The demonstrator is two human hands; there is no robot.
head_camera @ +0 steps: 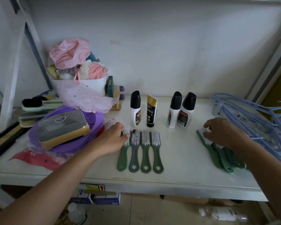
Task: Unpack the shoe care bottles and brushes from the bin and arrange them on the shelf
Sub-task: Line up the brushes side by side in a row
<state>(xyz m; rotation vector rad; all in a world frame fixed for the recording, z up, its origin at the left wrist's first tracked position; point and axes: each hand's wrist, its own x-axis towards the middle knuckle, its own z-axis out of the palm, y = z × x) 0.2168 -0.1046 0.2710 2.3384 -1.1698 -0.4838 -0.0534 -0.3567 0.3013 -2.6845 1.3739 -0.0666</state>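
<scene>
Several green shoe brushes (145, 151) with white bristles lie side by side on the white shelf (182, 159). My left hand (112, 140) touches the bristle head of the leftmost brush (124, 157). A second bunch of green brushes (224, 157) lies overlapped at the right, and my right hand (222, 133) rests on their bristle heads with fingers curled. Behind the row stand a white bottle with a black cap (135, 109), a black and gold tube (151, 111) and two more black-capped bottles (181, 111). No bin is in view.
A purple lid with a tan soap box (63, 129) and a white tub of pink bath sponges (81, 75) crowd the left. Blue wire hangers (256, 120) lie at the right. Other brushes (36, 109) lie far left. Boxes and plastic bottles sit below the shelf.
</scene>
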